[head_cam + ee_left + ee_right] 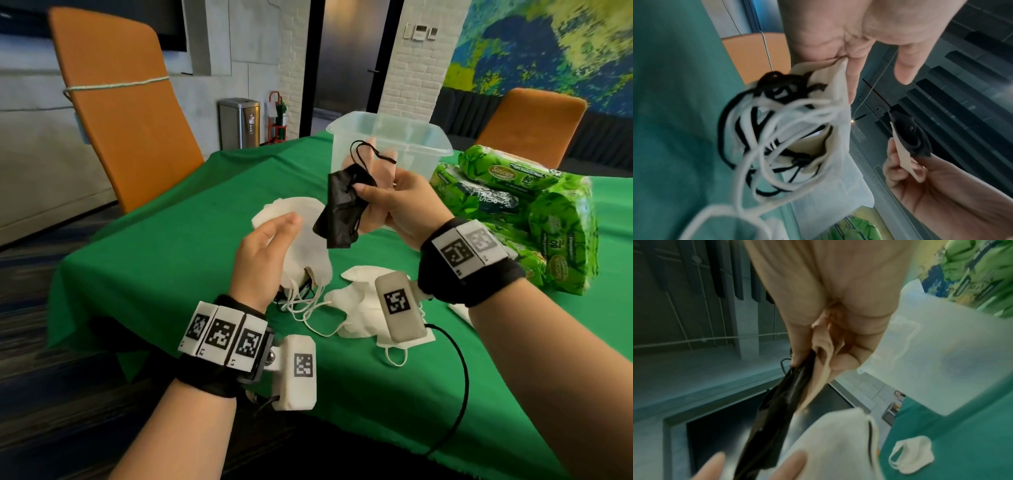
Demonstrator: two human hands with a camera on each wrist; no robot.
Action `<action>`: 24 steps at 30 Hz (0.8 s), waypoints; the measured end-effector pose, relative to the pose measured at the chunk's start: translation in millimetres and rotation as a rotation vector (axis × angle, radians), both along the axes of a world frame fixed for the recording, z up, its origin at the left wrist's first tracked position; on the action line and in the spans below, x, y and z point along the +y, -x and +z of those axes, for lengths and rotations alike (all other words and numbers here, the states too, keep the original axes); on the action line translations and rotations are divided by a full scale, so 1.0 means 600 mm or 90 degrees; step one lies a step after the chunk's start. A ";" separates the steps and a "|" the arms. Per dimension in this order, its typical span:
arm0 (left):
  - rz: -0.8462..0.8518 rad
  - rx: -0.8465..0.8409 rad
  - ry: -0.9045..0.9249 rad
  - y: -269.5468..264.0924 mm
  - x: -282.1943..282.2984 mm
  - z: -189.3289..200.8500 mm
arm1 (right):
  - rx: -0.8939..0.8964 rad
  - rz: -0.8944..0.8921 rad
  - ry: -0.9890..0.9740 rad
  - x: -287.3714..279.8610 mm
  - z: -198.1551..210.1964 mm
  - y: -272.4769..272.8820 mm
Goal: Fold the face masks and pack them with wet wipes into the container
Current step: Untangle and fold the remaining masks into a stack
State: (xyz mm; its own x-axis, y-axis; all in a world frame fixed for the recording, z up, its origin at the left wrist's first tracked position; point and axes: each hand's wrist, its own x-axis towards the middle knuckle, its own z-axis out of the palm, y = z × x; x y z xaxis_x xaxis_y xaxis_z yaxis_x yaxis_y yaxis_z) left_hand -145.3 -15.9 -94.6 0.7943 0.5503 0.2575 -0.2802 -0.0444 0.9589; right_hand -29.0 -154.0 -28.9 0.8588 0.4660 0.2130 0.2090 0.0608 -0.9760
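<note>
My right hand (370, 202) is raised in front of the clear plastic container (390, 137). It pinches a folded black mask (339, 212) together with a beige mask (380, 161); the black ear loops stick up above the thumb. In the right wrist view the black mask (777, 410) hangs from the fingers beside the beige mask (822, 356). My left hand (277, 233) is just left of them and holds a bundle of white masks (818, 146) by an edge caught between its fingers. Tangled white and black loops dangle from the bundle. Its thumb is hidden in the head view.
Several green wet wipe packs (513, 192) are piled at the right of the green-clothed table (171, 246). More white masks (363, 308) lie near the front edge under my right wrist. Orange chairs (126, 113) stand at the far left and far right.
</note>
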 end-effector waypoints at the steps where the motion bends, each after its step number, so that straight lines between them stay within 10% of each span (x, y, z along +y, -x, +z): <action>1: -0.025 -0.019 0.016 -0.001 -0.006 0.003 | 0.007 0.026 -0.012 0.002 -0.005 0.007; 13: 0.035 -0.050 -0.080 -0.008 -0.012 -0.003 | 0.051 0.133 -0.014 -0.014 -0.029 0.041; 24: 0.086 -0.038 -0.117 0.001 -0.004 -0.012 | -0.017 -0.071 -0.002 -0.034 -0.018 0.029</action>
